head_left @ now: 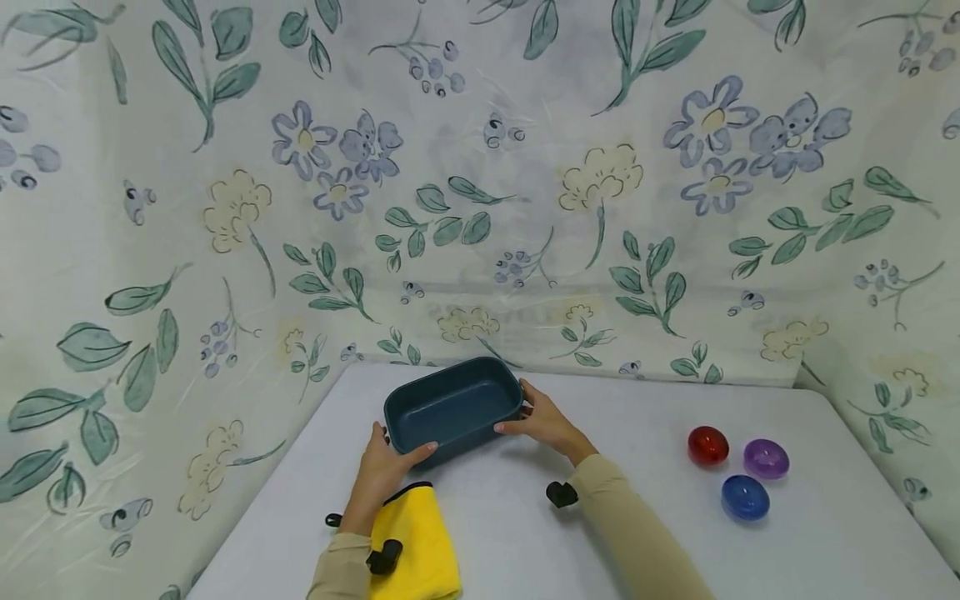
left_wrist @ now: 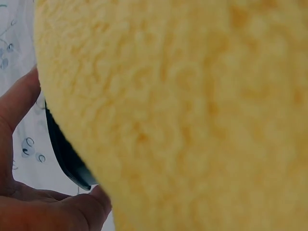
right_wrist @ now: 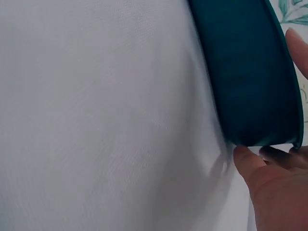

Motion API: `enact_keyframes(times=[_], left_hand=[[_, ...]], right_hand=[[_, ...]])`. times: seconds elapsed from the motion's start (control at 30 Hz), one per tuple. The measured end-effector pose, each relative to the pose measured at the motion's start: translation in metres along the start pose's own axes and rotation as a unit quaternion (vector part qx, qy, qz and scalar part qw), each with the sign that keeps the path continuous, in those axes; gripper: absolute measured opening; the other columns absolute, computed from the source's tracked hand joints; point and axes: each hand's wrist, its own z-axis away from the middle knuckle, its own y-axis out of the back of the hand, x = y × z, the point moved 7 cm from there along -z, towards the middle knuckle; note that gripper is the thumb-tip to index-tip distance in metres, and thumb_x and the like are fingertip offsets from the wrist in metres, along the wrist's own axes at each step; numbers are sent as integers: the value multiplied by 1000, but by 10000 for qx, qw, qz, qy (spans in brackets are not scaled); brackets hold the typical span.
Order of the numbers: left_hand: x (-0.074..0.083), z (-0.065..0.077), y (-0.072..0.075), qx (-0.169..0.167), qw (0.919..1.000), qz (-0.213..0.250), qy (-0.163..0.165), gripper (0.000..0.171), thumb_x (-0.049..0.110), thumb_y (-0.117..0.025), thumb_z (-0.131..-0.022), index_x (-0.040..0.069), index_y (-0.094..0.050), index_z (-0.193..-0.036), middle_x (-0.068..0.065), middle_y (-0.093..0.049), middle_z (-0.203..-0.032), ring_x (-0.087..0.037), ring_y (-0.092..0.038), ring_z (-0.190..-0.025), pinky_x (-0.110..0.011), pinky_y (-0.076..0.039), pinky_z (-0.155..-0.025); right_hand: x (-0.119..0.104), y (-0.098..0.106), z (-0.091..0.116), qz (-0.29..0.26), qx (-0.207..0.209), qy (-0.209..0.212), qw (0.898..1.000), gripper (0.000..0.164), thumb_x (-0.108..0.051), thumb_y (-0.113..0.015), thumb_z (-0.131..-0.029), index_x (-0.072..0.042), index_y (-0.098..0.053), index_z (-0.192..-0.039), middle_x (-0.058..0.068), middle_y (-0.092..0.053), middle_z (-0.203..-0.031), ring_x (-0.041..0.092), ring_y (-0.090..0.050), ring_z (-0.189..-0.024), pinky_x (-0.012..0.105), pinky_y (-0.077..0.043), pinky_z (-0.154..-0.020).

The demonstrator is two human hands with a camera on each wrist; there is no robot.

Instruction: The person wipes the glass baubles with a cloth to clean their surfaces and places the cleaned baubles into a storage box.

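Left grip [head_left: 381, 473] and right grip [head_left: 547, 423] clasp the dish [head_left: 453, 408] by opposite ends, near the far edge of the counter [head_left: 645, 425]. Equal support should keep it steady.

In your left wrist view, blurred yellow cloth [left_wrist: 183, 115], cropped by the frame, hides most of the dark dish [left_wrist: 67, 156].

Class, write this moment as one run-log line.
left hand: holds dish | right hand: holds opposite end | yellow cloth: near left hand
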Motion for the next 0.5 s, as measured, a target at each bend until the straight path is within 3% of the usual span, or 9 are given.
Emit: enact_keyframes(times=[0.2, 0.37, 0.5], left_hand=[[4, -1, -2, -52, 9996, 131, -225, 125, 47, -82, -85, -7, -1, -162, -35, -18, -167, -52, -27, -153, -65, -28, -123], [10, 0, -3, -17, 9977, 181, -654, 114, 38, -87, -82, 0, -16, -162, -32, -36, -161, -49, -42, -143, -66, -36, -119], [12, -1, -3, -3, 9971, 226, -729, 113, 34, -88, -81, -1, -18, -162, -32, -38, -160, -50, -43, -143, -66, -36, -119]], right_hand=[[2, -3, -5, 45, 121, 60, 9999, 118, -21, -88, -82, -4, -7, -166, 18, -12, -174, 43, -21, -159, 54, -31, -126], [3, -6, -4, 17, 110, 74, 9999, 119, -18, -88, -82, -3, -5, -166, 20, -10, -174, 46, -21, -158, 56, -32, -125], [1, -4, -2, 91, 234, 64, 9997, 118, -18, -88, -82, -4, -7, -166, 19, -13, -174, 46, -24, -157, 56, -33, -124]])
